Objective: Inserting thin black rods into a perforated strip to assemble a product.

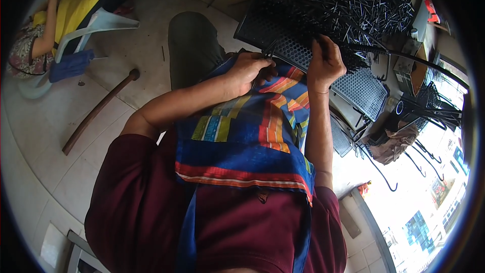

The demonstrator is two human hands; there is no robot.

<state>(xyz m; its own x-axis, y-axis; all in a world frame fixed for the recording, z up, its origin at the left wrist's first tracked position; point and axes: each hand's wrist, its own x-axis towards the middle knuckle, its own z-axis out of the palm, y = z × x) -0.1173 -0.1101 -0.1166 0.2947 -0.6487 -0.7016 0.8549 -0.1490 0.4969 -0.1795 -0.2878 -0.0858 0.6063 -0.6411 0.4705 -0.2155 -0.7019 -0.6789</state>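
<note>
My left hand (248, 73) is closed in a pinch above my lap, and a small thin black piece (272, 48) shows at its fingertips. To its right, my right hand (326, 65) has its fingers bent together at the near edge of a black perforated panel (293, 52). What those fingers hold, if anything, is too dark to make out. The panel lies tilted in front of me, and many short black strips stand or lie on its far side. Beneath my hands a blue patterned apron (237, 134) covers my lap.
A large heap of thin black strips (353, 2) lies beyond the panel. Another perforated panel (361, 91) sits to the right, near hooked black rods (381, 174) and a brown bag (391, 146). At left are a wooden-handled hammer (98, 114), a pale chair (96, 25) and another person (40, 45).
</note>
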